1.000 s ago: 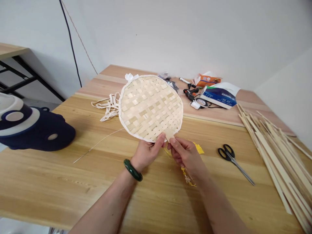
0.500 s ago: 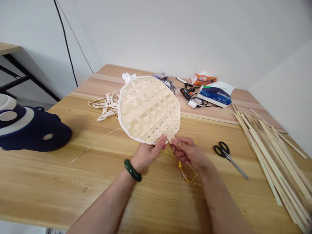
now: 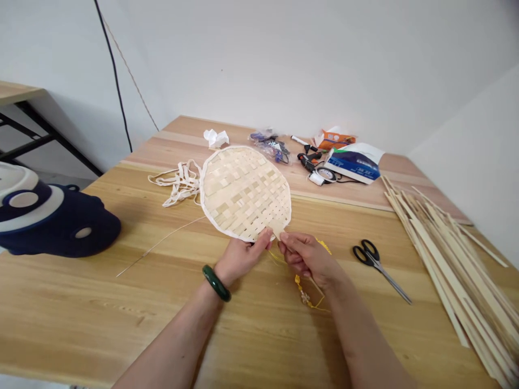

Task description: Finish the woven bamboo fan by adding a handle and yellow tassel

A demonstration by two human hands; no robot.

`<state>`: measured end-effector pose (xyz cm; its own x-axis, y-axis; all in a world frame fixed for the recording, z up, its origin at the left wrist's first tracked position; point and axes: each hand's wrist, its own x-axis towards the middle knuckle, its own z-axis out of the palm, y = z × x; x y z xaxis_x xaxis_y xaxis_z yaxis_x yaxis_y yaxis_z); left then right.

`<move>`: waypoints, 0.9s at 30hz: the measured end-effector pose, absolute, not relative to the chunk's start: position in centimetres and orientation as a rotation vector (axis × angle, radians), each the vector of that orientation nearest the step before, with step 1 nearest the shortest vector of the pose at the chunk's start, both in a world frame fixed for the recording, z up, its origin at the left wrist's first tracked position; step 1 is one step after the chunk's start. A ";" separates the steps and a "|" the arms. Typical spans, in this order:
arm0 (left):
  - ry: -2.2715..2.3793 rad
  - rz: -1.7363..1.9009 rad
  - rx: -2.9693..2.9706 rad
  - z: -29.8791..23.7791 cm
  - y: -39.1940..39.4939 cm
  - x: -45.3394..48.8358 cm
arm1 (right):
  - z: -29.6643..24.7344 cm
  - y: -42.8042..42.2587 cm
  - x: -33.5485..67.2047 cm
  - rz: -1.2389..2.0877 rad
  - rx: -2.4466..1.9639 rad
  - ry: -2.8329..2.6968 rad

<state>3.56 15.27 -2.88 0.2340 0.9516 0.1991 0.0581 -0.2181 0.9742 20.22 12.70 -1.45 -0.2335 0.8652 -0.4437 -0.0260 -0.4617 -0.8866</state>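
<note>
A: Right. What occupies the work surface?

B: A wooden table (image 3: 133, 308) carries a bundle of bamboo strips (image 3: 450, 265) at the right and, at centre, a round woven bamboo disc (image 3: 243, 192) with a white rim, its near edge raised in both hands.

A: State the grip.

B: Both hands are closed. The left hand (image 3: 240, 258) pinches the disc's near rim. The right hand (image 3: 306, 256) pinches a bamboo strip (image 3: 277, 233) projecting from that rim, beside the left fingers.

A: Containers?

B: Beyond the disc lies a clear plastic bag (image 3: 270, 147) holding purple and dark items. Further right are an orange box (image 3: 334, 139) and a blue-and-white packet (image 3: 352, 163); their contents cannot be told. Yellow cord (image 3: 304, 286) lies below the right hand.
</note>
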 end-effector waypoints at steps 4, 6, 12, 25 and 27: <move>1.002 1.122 1.482 -3.1 15.3 3.5 | -1.5 12.8 19.8 1.601 -1.394 -1.072; 1.014 1.107 1.451 -3.2 15.5 3.4 | -1.6 12.7 19.1 1.517 -1.385 -1.072; 1.021 1.088 1.326 -3.2 16.0 3.0 | -2.7 12.2 16.8 1.471 -1.368 -0.939; 0.523 1.203 0.550 -2.2 15.9 4.2 | -4.8 11.5 14.6 1.233 -1.217 -0.854; 0.523 1.209 0.515 -2.0 15.8 4.2 | -5.2 11.2 14.0 1.282 -1.163 -0.869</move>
<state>4.16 15.79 -1.96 0.2679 0.9580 -0.1027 -0.7307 0.2715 0.6264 14.03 11.23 -5.24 0.1315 0.9840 -0.1204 -0.2521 -0.0843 -0.9640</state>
